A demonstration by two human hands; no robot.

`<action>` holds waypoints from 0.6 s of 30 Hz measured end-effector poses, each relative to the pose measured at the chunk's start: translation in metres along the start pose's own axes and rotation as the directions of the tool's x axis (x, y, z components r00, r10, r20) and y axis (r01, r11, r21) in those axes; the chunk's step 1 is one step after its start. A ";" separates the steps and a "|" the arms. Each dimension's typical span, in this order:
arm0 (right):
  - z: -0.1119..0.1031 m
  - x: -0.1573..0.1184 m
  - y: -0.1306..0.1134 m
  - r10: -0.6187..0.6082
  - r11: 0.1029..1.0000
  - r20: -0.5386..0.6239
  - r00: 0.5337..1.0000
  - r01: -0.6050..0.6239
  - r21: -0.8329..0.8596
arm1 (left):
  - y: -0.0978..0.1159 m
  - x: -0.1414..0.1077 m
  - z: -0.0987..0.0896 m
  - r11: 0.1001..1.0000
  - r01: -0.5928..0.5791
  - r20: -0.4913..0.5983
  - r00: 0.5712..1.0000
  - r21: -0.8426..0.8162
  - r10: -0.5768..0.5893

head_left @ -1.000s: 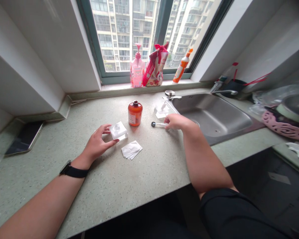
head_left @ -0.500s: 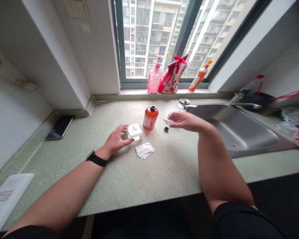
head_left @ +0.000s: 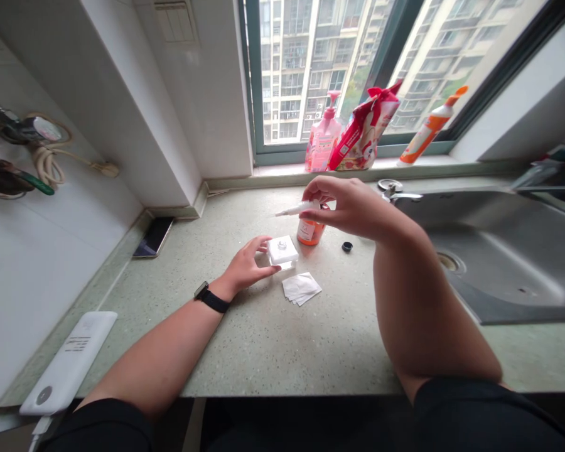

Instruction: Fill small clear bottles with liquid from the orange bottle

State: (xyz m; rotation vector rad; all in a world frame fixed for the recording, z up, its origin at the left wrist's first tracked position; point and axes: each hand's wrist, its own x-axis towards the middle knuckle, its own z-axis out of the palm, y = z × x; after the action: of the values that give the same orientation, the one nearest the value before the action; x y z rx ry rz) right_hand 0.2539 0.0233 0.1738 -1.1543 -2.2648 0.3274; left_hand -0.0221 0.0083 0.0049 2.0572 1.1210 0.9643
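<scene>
My left hand [head_left: 252,267], with a black watch on the wrist, holds a small square white and clear box [head_left: 283,250] on the counter, thumb in front and fingers behind. Above the counter my right hand [head_left: 332,199] grips a slim white translucent dropper-like item [head_left: 294,209], its thin tip pointing left. Partly hidden behind that hand stands an orange bottle [head_left: 309,233] with a pale label. A small black cap [head_left: 347,247] lies to the bottle's right. White folded tissues [head_left: 302,288] rest in front of the box.
A phone [head_left: 153,237] and a white power bank [head_left: 70,361] lie on the left. The steel sink [head_left: 503,251] is at the right. A pink pump bottle [head_left: 323,143], a red bag [head_left: 370,129] and an orange-white bottle [head_left: 428,135] stand along the windowsill.
My right hand has moved left with the white item, from beside the black cap to in front of the orange bottle. The view has shifted; my left hand still holds the box.
</scene>
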 end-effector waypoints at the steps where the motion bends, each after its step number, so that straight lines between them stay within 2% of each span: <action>1: 0.002 0.000 0.000 -0.001 1.000 0.008 1.000 0.001 -0.020 | 0.001 0.000 0.000 1.000 0.005 0.007 1.000 -0.005 -0.005; 7: -0.001 -0.005 -0.003 0.033 0.991 0.120 0.992 -0.016 -0.133 | 0.005 0.000 -0.002 0.999 0.035 0.033 0.999 -0.012 -0.035; 12: 0.001 -0.003 -0.005 0.075 0.981 0.126 0.989 -0.050 -0.188 | 0.006 -0.001 -0.003 1.000 0.022 0.030 0.999 0.004 -0.022; 18: 0.015 0.001 -0.007 0.048 0.974 0.137 0.989 -0.016 -0.226 | 0.008 -0.001 -0.004 0.999 0.002 0.041 0.999 0.037 -0.004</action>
State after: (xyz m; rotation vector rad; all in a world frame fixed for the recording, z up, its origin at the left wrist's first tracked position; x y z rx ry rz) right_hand 0.2399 0.0204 0.1656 -1.3198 -2.4586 0.1731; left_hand -0.0218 0.0040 0.0131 2.0949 1.1284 0.9020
